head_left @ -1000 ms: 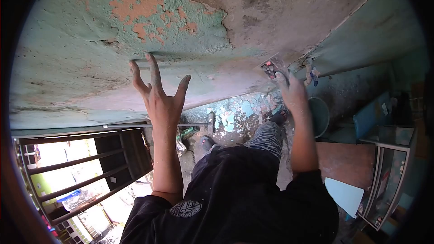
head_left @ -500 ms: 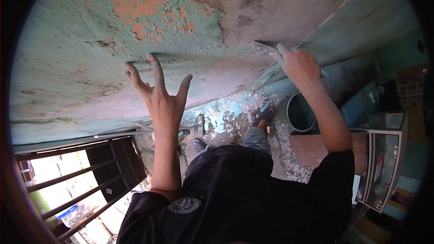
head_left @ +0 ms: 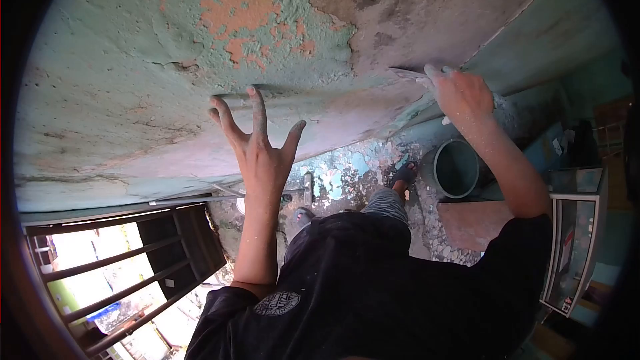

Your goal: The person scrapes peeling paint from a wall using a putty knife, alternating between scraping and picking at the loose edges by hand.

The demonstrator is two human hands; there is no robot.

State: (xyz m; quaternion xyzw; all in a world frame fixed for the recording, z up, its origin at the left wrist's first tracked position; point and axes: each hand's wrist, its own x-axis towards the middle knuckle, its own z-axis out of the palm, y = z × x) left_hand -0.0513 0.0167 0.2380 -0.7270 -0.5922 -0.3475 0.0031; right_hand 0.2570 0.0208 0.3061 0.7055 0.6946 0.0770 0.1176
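A wall (head_left: 153,113) with peeling green paint, orange spots and bare grey-brown plaster fills the upper view. My left hand (head_left: 261,150) is spread, its dusty fingertips at the wall, holding nothing. Further right, my right hand (head_left: 463,97) is wrapped round a scraper (head_left: 408,75), whose thin blade lies at the wall near the edge of the bare plaster. The scraper's handle is mostly hidden in the fist. Pale dust covers the fingers of both hands.
A round bucket (head_left: 457,168) stands on the rough floor (head_left: 340,177) by my feet. Right of it are a brown board (head_left: 470,225) and a glass-fronted cabinet (head_left: 572,247). A barred window (head_left: 120,260) is at lower left. A long-handled tool (head_left: 308,189) lies near my feet.
The view has shifted, so wall and floor appear further right. The scraper blade now looks flatter and more edge-on. My left hand remains spread at the wall.
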